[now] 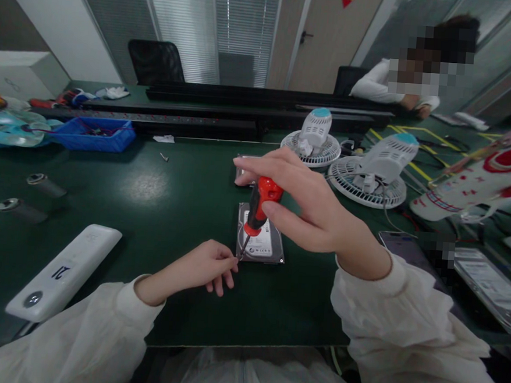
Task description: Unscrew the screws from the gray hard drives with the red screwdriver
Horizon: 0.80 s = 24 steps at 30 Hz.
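Observation:
A hard drive (265, 246) with a white label lies flat on the green table (158, 208) in front of me. My right hand (311, 210) is closed round the red and black handle of a screwdriver (257, 212), held nearly upright. Its tip meets the drive's near left corner. My left hand (209, 265) rests on the table beside that corner, fingers pinched at the tip of the screwdriver. Whether it holds a screw is too small to tell. A second flat metal part (243, 173) lies behind my right hand, mostly hidden.
Two small white fans (314, 138) (377, 171) lie face down at the right. A white device marked 21 (64, 271) sits near left. Two grey cylinders (46, 185) and a blue bin (95, 133) are farther left. Another person sits at the back right.

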Motion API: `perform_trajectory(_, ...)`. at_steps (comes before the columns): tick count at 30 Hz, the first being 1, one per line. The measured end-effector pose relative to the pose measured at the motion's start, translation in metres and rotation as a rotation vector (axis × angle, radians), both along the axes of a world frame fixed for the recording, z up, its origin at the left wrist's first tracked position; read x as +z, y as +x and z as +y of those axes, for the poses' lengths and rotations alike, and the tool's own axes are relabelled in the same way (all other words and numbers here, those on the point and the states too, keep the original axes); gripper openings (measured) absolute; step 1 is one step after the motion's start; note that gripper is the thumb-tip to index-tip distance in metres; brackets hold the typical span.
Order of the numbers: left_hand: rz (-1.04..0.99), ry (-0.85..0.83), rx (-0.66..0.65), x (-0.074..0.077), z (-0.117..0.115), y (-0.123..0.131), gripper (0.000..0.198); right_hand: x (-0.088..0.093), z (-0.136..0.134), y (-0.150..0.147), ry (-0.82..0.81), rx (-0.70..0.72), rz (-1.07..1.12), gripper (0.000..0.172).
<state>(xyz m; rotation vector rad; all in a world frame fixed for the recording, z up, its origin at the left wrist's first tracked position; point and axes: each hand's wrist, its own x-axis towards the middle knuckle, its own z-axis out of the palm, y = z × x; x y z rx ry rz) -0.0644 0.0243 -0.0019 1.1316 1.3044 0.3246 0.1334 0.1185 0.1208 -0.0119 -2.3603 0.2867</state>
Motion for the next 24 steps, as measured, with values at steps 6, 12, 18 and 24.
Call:
perform_trajectory(6, 0.018, -0.004, 0.006, 0.0035, 0.0001, 0.0024, 0.025, -0.0018, -0.0003, -0.0026, 0.106, -0.107, 0.108, 0.040)
perform_trajectory(12, 0.019, -0.020, 0.025, 0.0067, 0.0003, 0.0049, 0.028, -0.0014, -0.0004, -0.0018, 0.105, -0.042, 0.081, 0.038)
perform_trajectory(18, 0.013, -0.006, 0.011, 0.0058, 0.0006, 0.0034, 0.028, 0.0027, -0.0013, -0.0028, 0.185, -0.149, 0.129, 0.037)
perform_trajectory(24, 0.021, -0.013, 0.021, 0.0065, -0.0008, 0.0040, 0.027, 0.0031, -0.0028, -0.0020, 0.085, -0.052, 0.065, 0.031)
